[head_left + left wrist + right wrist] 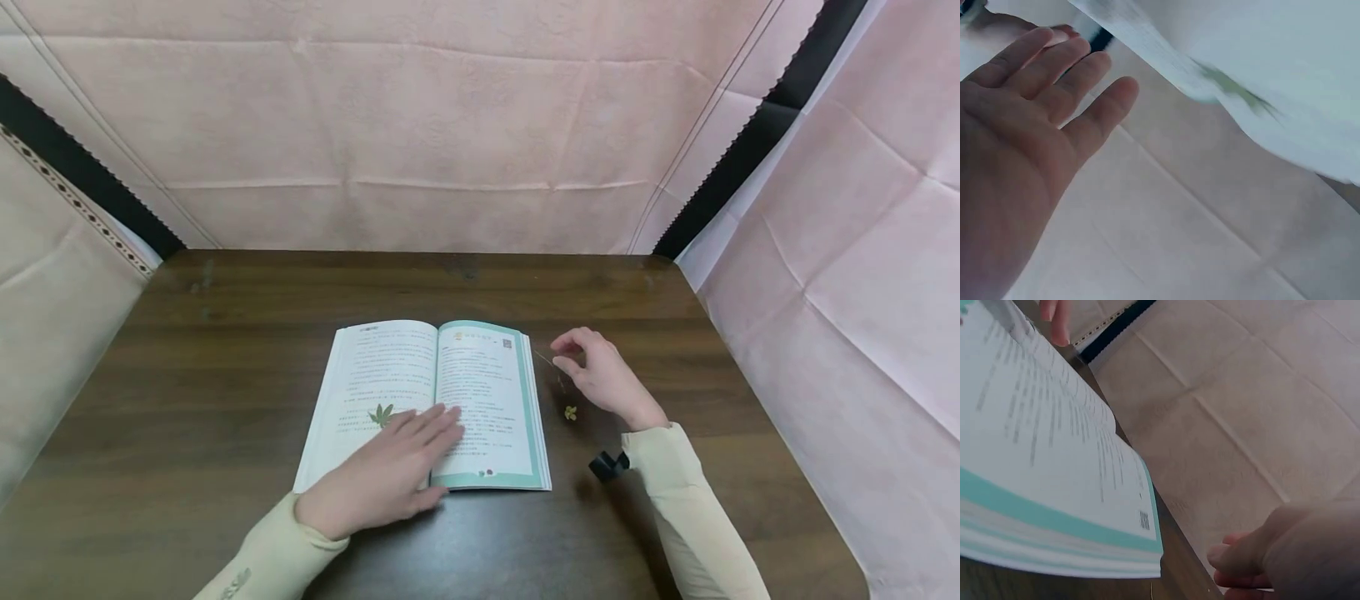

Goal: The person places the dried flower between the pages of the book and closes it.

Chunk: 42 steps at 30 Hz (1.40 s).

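Observation:
An open book [491,400] with printed text and a teal border lies in the middle of the wooden table. My left hand [390,471] stretches over its lower middle, palm down with straight fingers; in the left wrist view the left hand's palm [1016,131] shows beside the pages. Right of the book, my right hand [600,375] hovers with loosely bent fingers, thumb and forefinger slightly apart. Close to its fingertips, a thin strand [545,358] runs from the book's right edge toward a small yellow-green flower-shaped charm [571,413] on the table.
The dark wooden table [202,433] extends around the book. Pale pink cloth [420,125] hangs behind and at both sides, with dark strips at the corners. A black device [609,467] sits at my right wrist.

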### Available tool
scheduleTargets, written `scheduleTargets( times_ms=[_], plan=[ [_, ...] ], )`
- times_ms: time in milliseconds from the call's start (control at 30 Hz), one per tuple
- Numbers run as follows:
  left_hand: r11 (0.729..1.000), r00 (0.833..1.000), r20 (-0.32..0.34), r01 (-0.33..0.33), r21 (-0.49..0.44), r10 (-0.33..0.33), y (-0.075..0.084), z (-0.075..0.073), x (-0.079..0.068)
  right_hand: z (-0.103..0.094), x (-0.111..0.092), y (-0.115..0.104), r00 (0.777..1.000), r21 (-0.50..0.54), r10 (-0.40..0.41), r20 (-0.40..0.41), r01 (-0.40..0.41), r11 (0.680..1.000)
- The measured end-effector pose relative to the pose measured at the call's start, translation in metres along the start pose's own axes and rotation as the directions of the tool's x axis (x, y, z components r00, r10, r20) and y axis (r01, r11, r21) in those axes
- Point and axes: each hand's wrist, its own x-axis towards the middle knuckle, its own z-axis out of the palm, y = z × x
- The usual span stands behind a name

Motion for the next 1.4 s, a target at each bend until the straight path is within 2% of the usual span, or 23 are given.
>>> scheduleTargets(
  times_ms=[100,233,467,667,1167,1400],
  plan=[
    [0.998,0.998,0.042,-0.056,0.032,0.054,0.009,0.005,0.010,-0.001,-0.002,0.009,1.000,-0.014,0.028,-0.001,-0.028,1.000],
    [0.994,0.994,0.072,-0.091,0.067,0.086,0.015,0.011,0.017,-0.005,-0.005,0.020,0.999,-0.046,0.048,0.009,-0.048,0.998],
    [0.989,0.993,0.051,-0.109,0.104,0.104,0.014,0.014,0.020,-0.015,-0.009,0.030,0.985,-0.097,0.106,0.136,-0.093,0.991],
    [0.986,0.993,0.022,-0.116,0.116,0.115,0.013,0.013,0.021,-0.011,-0.009,0.034,0.970,-0.127,0.101,0.223,-0.073,0.989],
    [0.990,0.994,-0.035,-0.102,0.094,0.106,0.010,0.011,0.019,-0.010,-0.007,0.035,0.971,-0.143,0.119,0.206,-0.090,0.986],
    [0.990,0.993,-0.025,-0.117,0.078,0.119,0.010,0.012,0.022,-0.010,-0.007,0.035,0.976,-0.140,0.097,0.193,-0.070,0.988]
  ],
)
